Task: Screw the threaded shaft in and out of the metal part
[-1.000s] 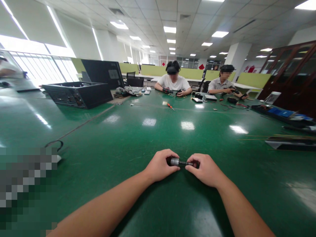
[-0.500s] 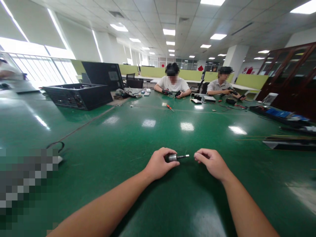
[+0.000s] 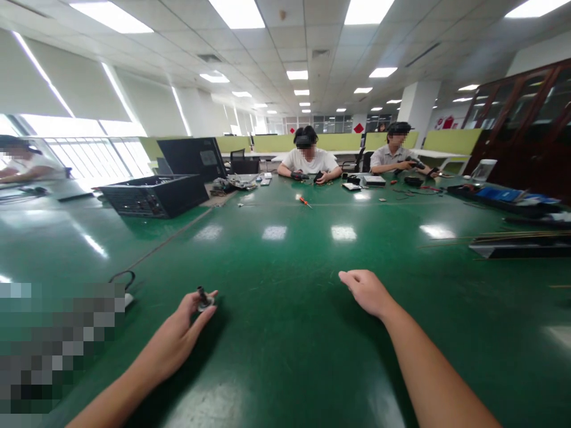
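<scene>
My left hand [image 3: 181, 330] is closed around a small silver cylinder with a thin dark shaft [image 3: 203, 298], which looks like a drill chuck or a small motor. The shaft points up and the round metal base sits between thumb and fingers, low over the green table [image 3: 276, 333]. Well to the right, my right hand [image 3: 363, 291] is closed, its thumb and fingers pressed together. Whether anything small lies between those fingertips is hidden.
A black computer case [image 3: 156, 193] stands at the back left. An orange screwdriver [image 3: 305, 202] lies further off, in front of a seated person [image 3: 307, 157]. At right are a dark tray [image 3: 508, 199] and long thin rods [image 3: 517, 238]. A blurred-out object [image 3: 57, 345] is at left.
My left hand has moved left, away from my right hand, and turned the silver cylinder so its shaft points up. My right hand has shifted slightly left and stays closed. The view has tilted upward.
</scene>
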Demonstrator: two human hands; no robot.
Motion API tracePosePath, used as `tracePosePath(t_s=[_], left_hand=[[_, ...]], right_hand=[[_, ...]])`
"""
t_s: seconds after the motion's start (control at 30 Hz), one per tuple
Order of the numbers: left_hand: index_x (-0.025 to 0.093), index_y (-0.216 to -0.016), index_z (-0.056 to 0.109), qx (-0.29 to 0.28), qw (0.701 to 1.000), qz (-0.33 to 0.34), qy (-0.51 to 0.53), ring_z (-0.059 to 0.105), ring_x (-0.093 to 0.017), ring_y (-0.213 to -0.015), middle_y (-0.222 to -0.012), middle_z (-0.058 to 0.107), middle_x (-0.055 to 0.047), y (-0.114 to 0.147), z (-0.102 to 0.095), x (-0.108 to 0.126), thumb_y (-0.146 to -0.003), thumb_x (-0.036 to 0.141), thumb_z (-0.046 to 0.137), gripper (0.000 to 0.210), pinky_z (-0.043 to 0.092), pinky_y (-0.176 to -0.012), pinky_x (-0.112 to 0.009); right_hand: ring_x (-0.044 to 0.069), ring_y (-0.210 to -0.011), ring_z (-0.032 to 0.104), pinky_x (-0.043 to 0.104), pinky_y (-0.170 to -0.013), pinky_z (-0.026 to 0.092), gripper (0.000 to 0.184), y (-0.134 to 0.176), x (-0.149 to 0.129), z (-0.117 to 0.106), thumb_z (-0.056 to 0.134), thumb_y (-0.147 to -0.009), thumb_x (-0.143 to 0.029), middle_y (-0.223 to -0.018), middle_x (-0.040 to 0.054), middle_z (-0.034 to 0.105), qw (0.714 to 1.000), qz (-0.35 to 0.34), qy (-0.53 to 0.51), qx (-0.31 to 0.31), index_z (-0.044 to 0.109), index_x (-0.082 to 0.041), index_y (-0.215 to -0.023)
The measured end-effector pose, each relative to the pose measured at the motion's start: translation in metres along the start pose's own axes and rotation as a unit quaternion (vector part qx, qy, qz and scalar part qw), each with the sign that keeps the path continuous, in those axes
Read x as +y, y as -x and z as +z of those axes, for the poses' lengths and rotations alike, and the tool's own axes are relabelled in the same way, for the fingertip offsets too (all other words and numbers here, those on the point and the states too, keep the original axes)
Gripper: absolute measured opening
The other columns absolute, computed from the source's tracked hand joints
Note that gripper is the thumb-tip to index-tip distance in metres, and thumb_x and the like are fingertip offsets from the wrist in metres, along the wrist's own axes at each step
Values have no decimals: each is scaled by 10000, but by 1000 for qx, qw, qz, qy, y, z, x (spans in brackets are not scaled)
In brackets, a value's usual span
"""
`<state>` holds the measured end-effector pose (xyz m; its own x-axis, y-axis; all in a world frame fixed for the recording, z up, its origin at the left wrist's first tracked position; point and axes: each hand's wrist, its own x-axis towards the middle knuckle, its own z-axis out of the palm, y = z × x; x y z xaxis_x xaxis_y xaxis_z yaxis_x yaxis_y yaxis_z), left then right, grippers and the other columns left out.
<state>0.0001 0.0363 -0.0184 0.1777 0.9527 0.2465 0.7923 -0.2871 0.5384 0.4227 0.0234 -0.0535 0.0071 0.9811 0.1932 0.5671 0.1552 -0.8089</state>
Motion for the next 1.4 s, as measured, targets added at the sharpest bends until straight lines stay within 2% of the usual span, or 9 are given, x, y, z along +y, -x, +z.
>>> tracePosePath(t_s=[0.2,0.33,0.43,0.53,0.67,0.83,0.97,1.2,1.4], left_hand=[[382,-1019,641,62,989,68,-117,632,-275,-1119,-1162,670,43,36,-32,-40,-851,568,567,261,456,-1066,-518],[434,-1192,541,162,975,71,-137,572,-315,-1189,-1229,597,36,45,-41,-14,-788,588,648,445,410,-1094,-581],[398,-1208,578,221,956,166,-104,617,-300,-1082,-1158,624,-6,45,-27,27,-793,491,694,441,480,-1027,-524],[351,-1182,642,92,956,279,-7,654,-240,-979,-1065,701,-25,38,8,80,-812,309,729,382,553,-888,-395],[289,-1192,667,-80,915,365,151,667,-205,-963,-1049,751,-38,22,66,146,-833,250,730,367,524,-928,-371],[263,-974,749,-76,910,320,253,680,-170,-859,-880,768,-14,10,99,179,-861,229,691,131,542,-838,-306],[240,-1024,728,-13,946,237,221,696,-181,-860,-944,755,-38,11,70,156,-864,277,660,178,564,-826,-309],[256,-956,727,277,956,-90,-15,710,-220,-802,-894,755,14,21,-46,68,-725,600,670,419,564,-670,-293],[281,-977,765,158,960,-162,-165,717,-234,-772,-1068,755,-14,24,-80,24,-696,574,603,437,502,-617,-260]], right_hand=[[117,-557,460,244,-548,318,383,6,-21,6,622,-815,-494,-570,-30,518,1000,-12,21,-13,567,-170,-618],[125,-583,524,241,-558,378,300,9,-29,5,688,-774,-439,-620,-4,605,996,-7,-63,-64,678,-143,-724],[130,-614,580,252,-613,455,281,13,-34,5,710,-766,-397,-696,23,676,960,3,-192,-203,739,-131,-853],[127,-624,603,258,-643,484,308,20,-40,6,739,-748,-388,-749,36,709,905,9,-257,-338,759,-137,-926],[119,-615,595,245,-643,474,292,24,-45,4,761,-737,-399,-720,25,701,871,-3,-279,-404,764,-132,-856],[113,-612,577,234,-629,456,260,22,-40,-3,762,-748,-376,-714,28,691,861,-30,-322,-392,756,-119,-784],[120,-641,599,247,-638,456,340,20,-34,-4,763,-753,-382,-829,64,720,876,-15,-342,-339,757,-124,-974],[119,-672,580,246,-627,419,393,12,-26,2,752,-757,-339,-833,53,702,925,38,-287,-248,725,-125,-1085],[128,-684,584,250,-620,413,400,10,-24,7,755,-748,-323,-804,41,687,933,53,-258,-245,723,-128,-1096]])
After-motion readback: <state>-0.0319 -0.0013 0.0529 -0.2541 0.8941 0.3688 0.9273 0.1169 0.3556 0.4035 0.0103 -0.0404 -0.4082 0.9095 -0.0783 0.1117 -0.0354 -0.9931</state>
